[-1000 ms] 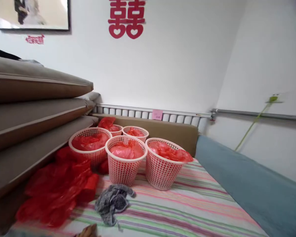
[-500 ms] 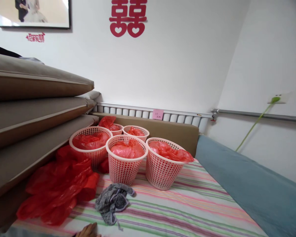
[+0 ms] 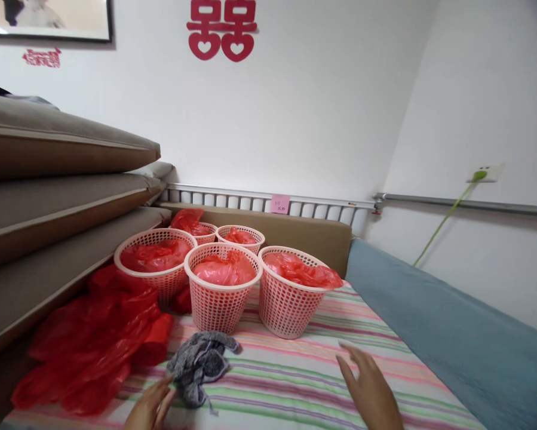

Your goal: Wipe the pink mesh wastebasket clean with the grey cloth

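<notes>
My left hand point(image 3: 152, 406) is low in the view, at the near left edge of a crumpled grey cloth point(image 3: 201, 361); its fingers reach forward, a little apart, and I cannot tell whether they touch it. My right hand point(image 3: 371, 388) is held over the striped sheet point(image 3: 286, 382) with fingers spread and nothing in them. Beyond the cloth stands a pink perforated basket point(image 3: 218, 304) with a red plastic bag point(image 3: 226, 269) inside. Another such basket point(image 3: 288, 310) stands to its right, its bag point(image 3: 301, 272) spilling over the rim.
More pink baskets point(image 3: 156, 278) with red bags stand behind. Loose red plastic bags point(image 3: 93, 346) lie at left beside stacked cushions point(image 3: 71, 203). A padded headboard point(image 3: 295, 230) and a radiator point(image 3: 232, 200) line the back, and a blue-grey padded side point(image 3: 433, 304) runs along the right.
My right hand has come into view at lower right. My left hand has moved up, closer to the grey cloth, and shows more. The view has shifted slightly right; the baskets have stayed put.
</notes>
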Demonstrator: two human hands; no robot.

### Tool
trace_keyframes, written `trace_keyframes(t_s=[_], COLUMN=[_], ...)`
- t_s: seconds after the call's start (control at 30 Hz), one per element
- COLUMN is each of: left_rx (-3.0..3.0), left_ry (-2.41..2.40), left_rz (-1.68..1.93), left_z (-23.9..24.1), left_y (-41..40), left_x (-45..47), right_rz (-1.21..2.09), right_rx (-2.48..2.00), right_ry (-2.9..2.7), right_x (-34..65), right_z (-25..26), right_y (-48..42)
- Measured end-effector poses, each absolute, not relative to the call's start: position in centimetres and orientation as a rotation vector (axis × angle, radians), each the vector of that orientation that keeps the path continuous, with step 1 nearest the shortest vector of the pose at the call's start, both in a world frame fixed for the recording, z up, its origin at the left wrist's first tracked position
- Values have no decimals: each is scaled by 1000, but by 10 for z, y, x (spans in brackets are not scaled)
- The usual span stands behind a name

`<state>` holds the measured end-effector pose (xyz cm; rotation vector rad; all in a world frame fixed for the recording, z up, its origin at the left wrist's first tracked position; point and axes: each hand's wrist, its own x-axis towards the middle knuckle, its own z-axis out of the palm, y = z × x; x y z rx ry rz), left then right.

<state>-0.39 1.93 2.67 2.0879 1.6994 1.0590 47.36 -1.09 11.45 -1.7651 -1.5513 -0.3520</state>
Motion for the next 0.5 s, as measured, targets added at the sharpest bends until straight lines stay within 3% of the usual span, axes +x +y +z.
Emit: trace_keyframes(t_s=[0.1,0.2,0.5], left_rx=[2080,2134,2345], left_ry=[1625,1507,1308], left_rz=[1155,1155,1117], left_z=[55,76,131], left_y=[29,28,2], left_x=[18,41,76], right_rz=[-571,-522,-508], right_rx=[-1745,-1923,-1962], right_ry=[-1785,-1930,-1926], right_x=[463,440,420], right_z=[184,226,201], right_y=[40,77,37])
